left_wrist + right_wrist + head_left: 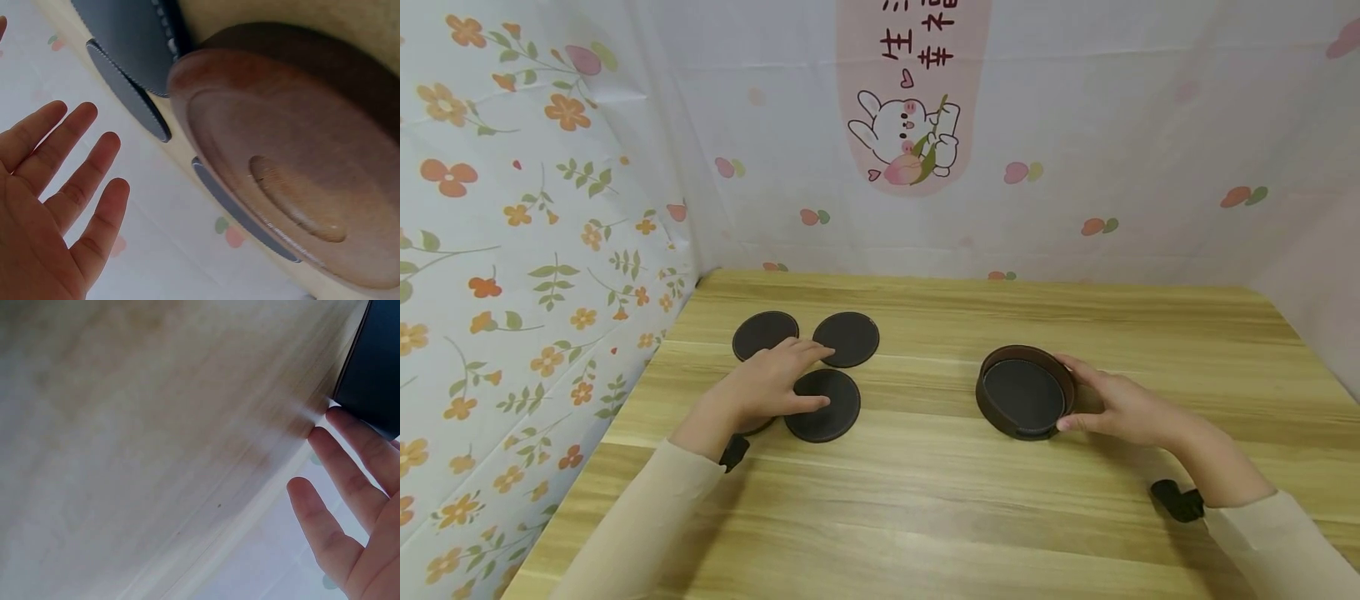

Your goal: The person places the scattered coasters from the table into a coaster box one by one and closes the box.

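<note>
My left hand hovers over several round black coasters with its fingers spread and nothing held. One black coaster lies partly beneath the thumb. Two more, a back left coaster and a back right coaster, lie just beyond the fingers. Under the wrist a further disc is mostly hidden; the left wrist view shows a brown disc with an oval recess close by. At the right, my right hand holds the side of a round dark coaster holder between thumb and fingers. A black disc fills the holder's floor.
The wood-grain table carries all of these things. A white patterned cloth hangs along its back edge, and a flowered cloth borders the left side. Dark wrist-camera pieces sit under both wrists, such as the right one.
</note>
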The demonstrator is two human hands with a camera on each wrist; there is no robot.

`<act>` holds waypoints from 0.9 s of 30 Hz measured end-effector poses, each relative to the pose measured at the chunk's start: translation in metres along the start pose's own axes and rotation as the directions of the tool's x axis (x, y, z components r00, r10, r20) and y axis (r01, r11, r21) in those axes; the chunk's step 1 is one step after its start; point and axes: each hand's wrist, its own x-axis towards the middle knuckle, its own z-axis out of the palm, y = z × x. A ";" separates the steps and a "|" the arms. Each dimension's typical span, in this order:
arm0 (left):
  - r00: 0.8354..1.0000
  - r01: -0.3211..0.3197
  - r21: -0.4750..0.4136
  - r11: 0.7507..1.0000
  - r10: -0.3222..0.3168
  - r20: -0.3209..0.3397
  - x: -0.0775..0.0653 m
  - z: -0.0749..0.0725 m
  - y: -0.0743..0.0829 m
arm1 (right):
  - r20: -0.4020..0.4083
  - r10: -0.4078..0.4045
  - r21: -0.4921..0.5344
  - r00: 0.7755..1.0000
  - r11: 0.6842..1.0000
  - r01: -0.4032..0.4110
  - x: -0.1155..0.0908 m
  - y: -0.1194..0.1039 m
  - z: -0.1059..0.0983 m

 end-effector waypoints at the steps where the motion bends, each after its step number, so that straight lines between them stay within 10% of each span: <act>1: 1.000 -0.003 -0.001 1.000 0.003 0.002 0.000 0.001 0.000 | 0.001 0.000 0.003 1.000 1.000 0.000 0.000 0.000 0.000; 27: 0.996 0.031 -0.025 0.999 -0.028 0.084 -0.002 0.015 -0.002 | 0.021 0.004 0.021 1.000 1.000 -0.004 -0.001 0.000 -0.002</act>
